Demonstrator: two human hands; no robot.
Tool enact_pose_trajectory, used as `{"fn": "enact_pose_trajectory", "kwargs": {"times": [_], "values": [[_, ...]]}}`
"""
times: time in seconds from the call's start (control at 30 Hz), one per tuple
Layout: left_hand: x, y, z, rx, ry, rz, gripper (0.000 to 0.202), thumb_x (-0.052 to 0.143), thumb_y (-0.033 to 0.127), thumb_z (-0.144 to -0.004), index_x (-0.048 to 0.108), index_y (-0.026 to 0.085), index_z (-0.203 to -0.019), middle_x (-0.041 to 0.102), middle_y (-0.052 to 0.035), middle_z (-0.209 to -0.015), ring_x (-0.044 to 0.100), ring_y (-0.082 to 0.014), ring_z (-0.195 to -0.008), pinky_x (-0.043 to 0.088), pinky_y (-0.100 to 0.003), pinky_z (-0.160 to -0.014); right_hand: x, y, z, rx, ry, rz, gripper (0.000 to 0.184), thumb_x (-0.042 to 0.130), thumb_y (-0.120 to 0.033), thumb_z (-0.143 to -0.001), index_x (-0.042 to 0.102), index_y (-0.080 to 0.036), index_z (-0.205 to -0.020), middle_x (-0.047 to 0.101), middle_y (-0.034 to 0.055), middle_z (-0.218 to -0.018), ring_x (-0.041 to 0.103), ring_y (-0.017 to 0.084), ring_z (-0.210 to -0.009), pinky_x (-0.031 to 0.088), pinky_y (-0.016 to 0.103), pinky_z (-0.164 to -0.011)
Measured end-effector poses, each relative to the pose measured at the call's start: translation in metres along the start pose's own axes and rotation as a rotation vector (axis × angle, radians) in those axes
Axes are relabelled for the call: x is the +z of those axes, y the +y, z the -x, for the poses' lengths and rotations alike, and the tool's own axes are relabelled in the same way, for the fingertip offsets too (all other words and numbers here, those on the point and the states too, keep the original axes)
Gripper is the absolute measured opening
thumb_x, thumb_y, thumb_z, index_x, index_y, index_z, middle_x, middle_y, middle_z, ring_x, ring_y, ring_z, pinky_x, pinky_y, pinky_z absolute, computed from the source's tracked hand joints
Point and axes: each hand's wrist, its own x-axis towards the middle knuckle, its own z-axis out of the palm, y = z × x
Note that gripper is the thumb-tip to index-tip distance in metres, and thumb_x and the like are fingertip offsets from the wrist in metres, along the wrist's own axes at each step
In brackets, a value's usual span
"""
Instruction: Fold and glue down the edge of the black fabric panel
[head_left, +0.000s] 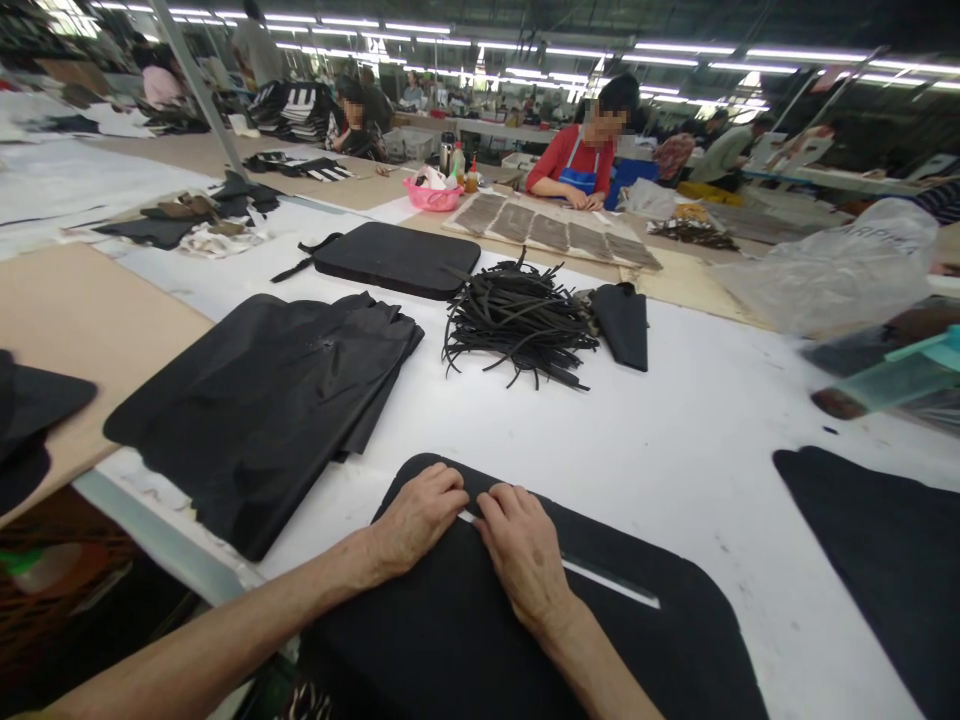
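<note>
A black, round-cornered fabric panel lies in front of me at the table's near edge. Across its upper part runs a narrow white strip, and I cannot tell whether it is tape or a slot. My left hand is closed at the strip's left end, with its fingers curled down on the panel. Close beside it, my right hand covers part of the strip, its fingers also bent and pressed together. The fingertips of both hands are hidden, so whatever they pinch cannot be made out.
Black fabric pieces lie to the left. Beyond are a black panel stack, a heap of black strips and a small black piece. Another black panel is at right, below a plastic bag. A co-worker works across the table.
</note>
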Motion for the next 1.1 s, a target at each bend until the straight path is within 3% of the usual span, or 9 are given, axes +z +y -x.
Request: {"fn": "enact_pose_trajectory", "kwargs": {"times": [0.2, 0.57, 0.8, 1.1], "values": [[0.000, 0.000, 0.000, -0.023, 0.017, 0.051, 0.017, 0.040, 0.012, -0.088, 0.056, 0.016, -0.086, 0.052, -0.0050, -0.090, 0.046, -0.0170, -0.085, 0.042, -0.029, -0.076, 0.000, 0.009, 0.018, 0.028, 0.024, 0.127, 0.012, 0.047, -0.013, -0.086, 0.056, -0.020, -0.088, 0.054, 0.0040, -0.085, 0.046, 0.021, -0.077, 0.036, 0.034, -0.069], [-0.004, -0.002, -0.006, -0.047, -0.031, 0.097, 0.014, 0.041, 0.015, -0.088, 0.052, 0.019, -0.082, 0.051, -0.0034, -0.090, 0.046, -0.0177, -0.085, 0.039, -0.033, -0.077, -0.025, 0.058, 0.076, 0.336, 0.042, -0.050, 0.013, 0.044, -0.018, -0.089, 0.055, -0.020, -0.082, 0.054, 0.0028, -0.084, 0.048, 0.019, -0.079, 0.037, 0.032, -0.071], [-0.007, 0.008, -0.008, -0.125, -0.039, 0.075, 0.015, 0.040, 0.017, -0.088, 0.051, 0.019, -0.079, 0.052, -0.0034, -0.090, 0.047, -0.0185, -0.085, 0.040, -0.034, -0.078, -0.027, 0.064, 0.082, 0.384, 0.037, -0.081, 0.016, 0.043, -0.021, -0.090, 0.054, -0.021, -0.079, 0.054, 0.0018, -0.083, 0.047, 0.018, -0.078, 0.036, 0.032, -0.070], [-0.007, 0.024, -0.013, -0.252, -0.028, -0.088, 0.020, 0.037, 0.015, -0.089, 0.054, 0.018, -0.079, 0.054, -0.0050, -0.090, 0.047, -0.0202, -0.084, 0.039, -0.038, -0.076, -0.027, 0.058, 0.076, 0.391, 0.016, 0.127, 0.019, 0.042, -0.017, -0.089, 0.054, -0.021, -0.074, 0.054, 0.0023, -0.076, 0.047, 0.019, -0.073, 0.031, 0.034, -0.068]]}}
